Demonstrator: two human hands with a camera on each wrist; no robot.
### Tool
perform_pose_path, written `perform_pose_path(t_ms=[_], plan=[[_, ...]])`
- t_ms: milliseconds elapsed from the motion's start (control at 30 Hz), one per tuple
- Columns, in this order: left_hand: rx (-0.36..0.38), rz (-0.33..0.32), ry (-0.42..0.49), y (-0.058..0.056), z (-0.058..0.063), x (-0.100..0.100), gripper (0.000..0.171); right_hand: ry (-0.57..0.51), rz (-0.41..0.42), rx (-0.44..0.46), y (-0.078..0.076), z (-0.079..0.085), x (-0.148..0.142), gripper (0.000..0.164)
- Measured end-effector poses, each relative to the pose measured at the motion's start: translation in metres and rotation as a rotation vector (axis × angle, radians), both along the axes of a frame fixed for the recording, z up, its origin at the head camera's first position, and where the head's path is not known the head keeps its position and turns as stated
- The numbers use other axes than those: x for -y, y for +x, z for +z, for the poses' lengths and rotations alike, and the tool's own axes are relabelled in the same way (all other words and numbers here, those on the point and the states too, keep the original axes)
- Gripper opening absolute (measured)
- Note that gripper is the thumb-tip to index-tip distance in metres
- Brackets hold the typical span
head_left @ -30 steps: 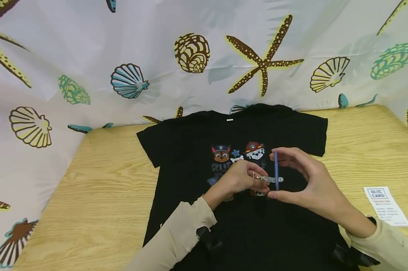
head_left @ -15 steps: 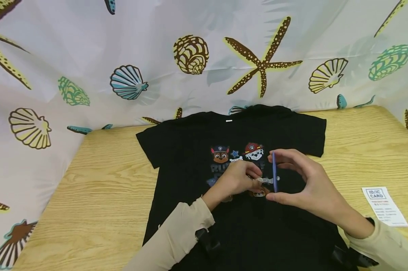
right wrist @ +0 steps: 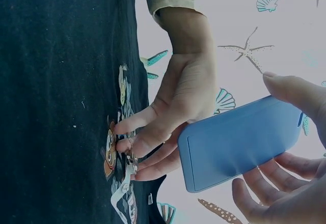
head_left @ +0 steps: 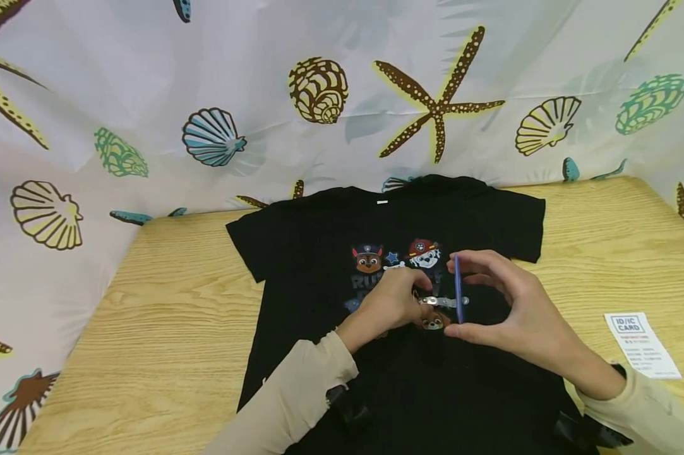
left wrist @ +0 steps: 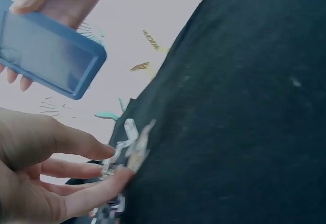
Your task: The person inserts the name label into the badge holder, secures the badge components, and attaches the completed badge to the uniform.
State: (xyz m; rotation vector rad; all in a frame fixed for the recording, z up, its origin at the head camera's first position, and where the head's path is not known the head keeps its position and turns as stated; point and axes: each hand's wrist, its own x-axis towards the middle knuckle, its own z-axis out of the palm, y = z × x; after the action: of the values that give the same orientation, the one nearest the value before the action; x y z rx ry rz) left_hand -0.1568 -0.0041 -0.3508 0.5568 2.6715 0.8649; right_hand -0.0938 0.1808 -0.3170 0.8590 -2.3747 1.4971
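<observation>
"Where's everything, going by the black short-sleeved fabric T-shirt [head_left: 421, 392]?"

"It's lying on the light wood-grain table [head_left: 165, 316], collar at the far end. White sea-creature-print cloth [head_left: 256, 76] is right behind it."

"Anything off to the shirt's right?"

"Yeah, a white rectangular printed card [head_left: 644, 346], on the table near the shirt's lower half."

"And over the shirt?"

"Bare left hand [head_left: 394, 300] above the chest print, clear strap with a metal clip [head_left: 445, 303] in its fingers. Flat blue rectangular case [head_left: 458, 287] is over the shirt's right half, in the bare right hand [head_left: 515, 303]."
</observation>
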Motion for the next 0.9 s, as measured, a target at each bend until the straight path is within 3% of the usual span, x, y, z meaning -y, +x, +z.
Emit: perform_pose_path(t_ms=[133, 267, 533, 900], plan=[[0.023, 0.023, -0.040, 0.001, 0.006, 0.004, 0.030, 0.002, 0.003, 0.000, 0.000, 0.000, 0.000, 0.079], [0.012, 0.001, -0.028, 0.002, 0.008, 0.008, 0.028, 0.007, -0.010, 0.012, 0.001, 0.001, 0.001, 0.078], [-0.002, -0.064, 0.079, 0.003, 0.004, 0.015, 0.027, 0.006, -0.021, 0.020, 0.002, 0.001, 0.002, 0.078], [0.010, -0.019, 0.224, 0.003, 0.000, 0.014, 0.019, 0.006, -0.023, 0.016, 0.003, 0.001, 0.002, 0.077]])
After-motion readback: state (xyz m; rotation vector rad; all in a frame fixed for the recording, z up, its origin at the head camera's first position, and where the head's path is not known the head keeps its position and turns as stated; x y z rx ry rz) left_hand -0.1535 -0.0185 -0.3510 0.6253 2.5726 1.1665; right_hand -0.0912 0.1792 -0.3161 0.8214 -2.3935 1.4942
